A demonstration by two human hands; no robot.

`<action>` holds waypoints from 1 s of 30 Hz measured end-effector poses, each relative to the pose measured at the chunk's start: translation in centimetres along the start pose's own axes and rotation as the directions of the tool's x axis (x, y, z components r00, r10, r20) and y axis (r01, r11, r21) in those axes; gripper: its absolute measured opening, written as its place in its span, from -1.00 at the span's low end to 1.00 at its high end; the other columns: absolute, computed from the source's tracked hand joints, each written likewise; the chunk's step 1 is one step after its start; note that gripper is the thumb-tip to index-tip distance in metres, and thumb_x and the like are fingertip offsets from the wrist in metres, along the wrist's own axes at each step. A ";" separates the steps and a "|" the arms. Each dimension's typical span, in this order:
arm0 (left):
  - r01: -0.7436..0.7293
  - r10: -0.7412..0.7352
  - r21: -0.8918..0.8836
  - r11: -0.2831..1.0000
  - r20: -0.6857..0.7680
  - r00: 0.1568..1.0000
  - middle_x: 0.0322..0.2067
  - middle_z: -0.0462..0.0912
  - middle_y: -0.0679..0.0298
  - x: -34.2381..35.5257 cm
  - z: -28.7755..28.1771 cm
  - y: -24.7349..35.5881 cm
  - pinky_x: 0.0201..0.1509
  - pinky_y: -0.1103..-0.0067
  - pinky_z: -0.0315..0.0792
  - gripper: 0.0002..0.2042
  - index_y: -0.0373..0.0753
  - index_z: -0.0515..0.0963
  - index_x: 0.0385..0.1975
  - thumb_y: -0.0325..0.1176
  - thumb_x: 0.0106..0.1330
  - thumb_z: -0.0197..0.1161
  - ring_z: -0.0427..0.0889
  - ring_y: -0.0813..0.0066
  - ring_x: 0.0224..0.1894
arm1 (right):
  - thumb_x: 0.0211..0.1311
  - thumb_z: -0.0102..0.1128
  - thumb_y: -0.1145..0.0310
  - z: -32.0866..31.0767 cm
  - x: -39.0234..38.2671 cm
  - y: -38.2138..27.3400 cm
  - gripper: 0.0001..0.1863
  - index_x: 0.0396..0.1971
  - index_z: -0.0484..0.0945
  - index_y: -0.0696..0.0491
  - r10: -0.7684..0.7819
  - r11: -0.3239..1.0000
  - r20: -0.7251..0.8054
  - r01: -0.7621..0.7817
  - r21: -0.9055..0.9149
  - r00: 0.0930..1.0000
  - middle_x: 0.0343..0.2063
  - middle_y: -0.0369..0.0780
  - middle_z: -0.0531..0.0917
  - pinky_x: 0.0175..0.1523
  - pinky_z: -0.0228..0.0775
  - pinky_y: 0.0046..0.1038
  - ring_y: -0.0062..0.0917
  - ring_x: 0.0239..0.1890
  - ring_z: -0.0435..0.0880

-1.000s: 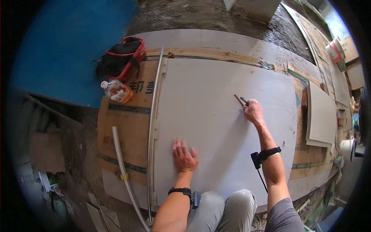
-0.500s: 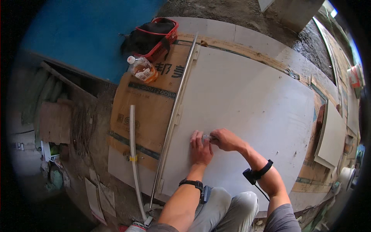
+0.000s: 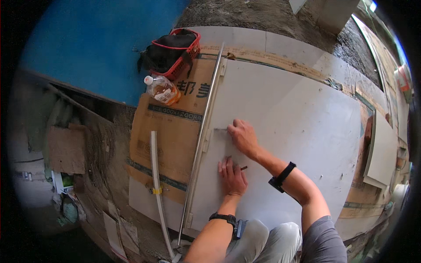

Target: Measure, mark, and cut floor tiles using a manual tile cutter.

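A large white board (image 3: 298, 131) lies flat in front of me, over brown cardboard (image 3: 171, 140). Along its left edge runs a long metal straightedge (image 3: 206, 127). My left hand (image 3: 232, 175) presses flat on the board, fingers apart, with a short dark pencil (image 3: 243, 168) poking out beside its thumb. Just beyond it, my right hand (image 3: 243, 136) rests knuckles up with curled fingers, the tips pinching the end of a short thin grey strip (image 3: 220, 129) that reaches toward the straightedge. Each wrist has a black band. My knees in grey trousers show at the bottom.
A red basket holding a black bag (image 3: 173, 52) and a plastic bottle (image 3: 162, 90) sit at the cardboard's far left corner. A white tube (image 3: 155, 184) lies along the cardboard. A blue sheet (image 3: 96, 48) covers the upper left. More white panels (image 3: 386, 149) lie to the right.
My right hand came back from the board's far right to the left edge beside my left hand. It then shifted a little farther out, and my view swung left.
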State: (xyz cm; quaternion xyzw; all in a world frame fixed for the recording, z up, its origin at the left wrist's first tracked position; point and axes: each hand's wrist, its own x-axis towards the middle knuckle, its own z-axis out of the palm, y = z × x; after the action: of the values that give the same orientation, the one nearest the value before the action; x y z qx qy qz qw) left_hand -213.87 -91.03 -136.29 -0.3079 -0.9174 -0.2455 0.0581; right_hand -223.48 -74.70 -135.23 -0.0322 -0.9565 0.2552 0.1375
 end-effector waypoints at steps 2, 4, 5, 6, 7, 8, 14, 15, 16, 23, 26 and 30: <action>-0.001 0.001 0.002 1.000 0.018 1.000 0.18 0.37 -0.13 0.0 0.0 0.0 0.42 -0.14 0.08 -0.86 -0.30 0.43 -0.26 -0.35 0.34 0.06 0.27 -0.20 0.32 | 0.09 0.20 0.45 0.0 2.5 1.6 -0.92 -0.40 0.61 0.09 0.032 0.999 -0.070 -0.034 -0.028 0.997 -0.30 -0.07 0.57 -0.13 0.52 -0.16 -0.17 -0.17 0.59; -0.003 0.003 -0.025 1.000 -0.002 1.000 0.17 0.38 -0.14 0.3 -0.1 0.3 0.43 -0.13 0.08 -0.86 -0.29 0.43 -0.26 -0.35 0.34 0.06 0.28 -0.20 0.32 | 0.02 0.17 0.51 -0.3 5.8 4.1 -0.88 -0.40 0.64 0.09 0.081 0.991 -0.148 -0.095 -0.090 0.986 -0.29 -0.06 0.58 -0.11 0.53 -0.16 -0.16 -0.14 0.58; -0.017 0.017 -0.019 1.000 0.000 1.000 0.17 0.38 -0.14 0.4 0.2 0.3 0.43 -0.13 0.08 -0.86 -0.29 0.43 -0.26 -0.35 0.34 0.06 0.28 -0.20 0.32 | 0.00 0.18 0.51 -0.5 7.7 5.6 -0.87 -0.42 0.65 0.08 0.103 0.986 -0.166 -0.123 -0.114 0.981 -0.29 -0.07 0.58 -0.11 0.53 -0.16 -0.15 -0.12 0.58; -0.014 0.014 -0.009 1.000 -0.002 1.000 0.17 0.38 -0.14 0.2 0.2 0.2 0.42 -0.13 0.09 -0.86 -0.29 0.44 -0.26 -0.36 0.33 0.07 0.29 -0.19 0.31 | 0.03 0.17 0.50 -0.6 9.6 6.9 -0.87 -0.40 0.66 0.08 0.152 0.974 -0.163 -0.176 -0.144 0.975 -0.28 -0.06 0.60 -0.12 0.55 -0.16 -0.15 -0.12 0.60; -0.014 0.014 -0.001 1.000 -0.003 1.000 0.17 0.39 -0.13 0.0 0.2 0.0 0.42 -0.13 0.09 -0.87 -0.28 0.44 -0.26 -0.36 0.32 0.08 0.30 -0.19 0.31 | 0.05 0.17 0.49 -0.8 11.5 8.3 -0.87 -0.39 0.66 0.08 0.203 0.957 -0.162 -0.231 -0.174 0.966 -0.27 -0.05 0.62 -0.13 0.57 -0.16 -0.14 -0.11 0.63; -0.029 0.029 0.006 1.000 -0.001 1.000 0.17 0.39 -0.13 0.1 0.1 0.0 0.42 -0.13 0.09 -0.87 -0.28 0.44 -0.26 -0.36 0.32 0.08 0.30 -0.19 0.31 | 0.08 0.16 0.48 -1.1 13.3 9.9 -0.87 -0.39 0.67 0.09 0.223 0.949 -0.189 -0.257 -0.184 0.956 -0.28 -0.04 0.64 -0.15 0.58 -0.15 -0.13 -0.15 0.66; -0.052 0.052 0.008 0.999 0.011 0.999 0.15 0.44 -0.05 0.2 0.9 1.1 0.44 -0.06 0.15 -0.88 -0.24 0.47 -0.27 -0.36 0.27 0.15 0.31 -0.10 0.33 | 0.19 0.10 0.46 -4.6 17.0 17.6 -0.84 -0.37 0.68 0.11 0.499 0.808 -0.338 -0.570 -0.153 0.798 -0.32 -0.01 0.68 -0.20 0.61 -0.14 -0.10 -0.29 0.74; -0.003 0.002 0.017 1.000 0.039 0.999 0.14 0.44 -0.05 -0.1 0.8 1.0 0.43 -0.06 0.14 -0.87 -0.24 0.47 -0.27 -0.37 0.25 0.14 0.31 -0.11 0.33 | 0.21 0.09 0.45 -4.1 16.6 17.7 -0.83 -0.36 0.69 0.12 0.489 0.811 -0.355 -0.566 -0.152 0.796 -0.32 0.00 0.68 -0.21 0.62 -0.14 -0.11 -0.29 0.75; 0.059 -0.061 0.048 0.997 0.062 0.996 0.13 0.44 -0.06 -0.4 0.3 0.4 0.43 -0.06 0.14 -0.87 -0.24 0.47 -0.27 -0.38 0.24 0.14 0.31 -0.11 0.32 | 0.23 0.07 0.45 -3.2 16.3 14.6 -0.81 -0.36 0.68 0.13 0.445 0.843 -0.222 -0.489 -0.222 0.868 -0.31 0.01 0.68 -0.21 0.63 -0.15 -0.12 -0.27 0.76; -0.044 0.043 0.041 0.998 0.023 0.999 0.12 0.43 -0.09 0.5 -0.1 1.5 0.36 0.03 0.15 -0.86 -0.30 0.45 -0.26 -0.41 0.24 0.10 0.34 -0.15 0.24 | 0.24 0.03 0.46 -7.2 8.4 20.0 -0.80 -0.39 0.68 0.12 0.428 0.815 -0.405 -0.539 -0.212 0.808 -0.35 -0.01 0.70 -0.22 0.66 -0.20 -0.15 -0.31 0.77; -0.037 0.037 0.020 0.999 0.016 0.999 0.11 0.43 -0.10 0.4 -0.2 1.6 0.35 0.02 0.15 -0.86 -0.32 0.44 -0.26 -0.42 0.25 0.06 0.34 -0.17 0.24 | 0.23 0.05 0.47 -12.7 2.8 26.3 -0.82 -0.39 0.67 0.10 0.533 0.681 -0.412 -0.664 -0.308 0.739 -0.33 0.00 0.69 -0.21 0.67 -0.21 -0.17 -0.26 0.76; -0.039 0.037 0.068 0.997 0.034 0.999 0.13 0.41 -0.13 -0.1 0.0 1.3 0.34 0.00 0.14 -0.86 -0.35 0.41 -0.24 -0.46 0.27 0.01 0.33 -0.19 0.25 | 0.22 0.08 0.45 -19.8 -7.2 34.9 -0.83 -0.38 0.68 0.08 0.442 0.468 -0.613 -0.751 -0.466 0.655 -0.31 -0.02 0.68 -0.29 0.69 -0.27 -0.20 -0.27 0.77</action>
State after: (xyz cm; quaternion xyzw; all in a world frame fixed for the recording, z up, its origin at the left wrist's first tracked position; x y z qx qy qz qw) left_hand -213.04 -90.15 -135.78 -0.3271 -0.9200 -0.2079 0.0583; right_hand -211.38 -35.91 -137.87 -0.4742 -0.8490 -0.0996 0.2106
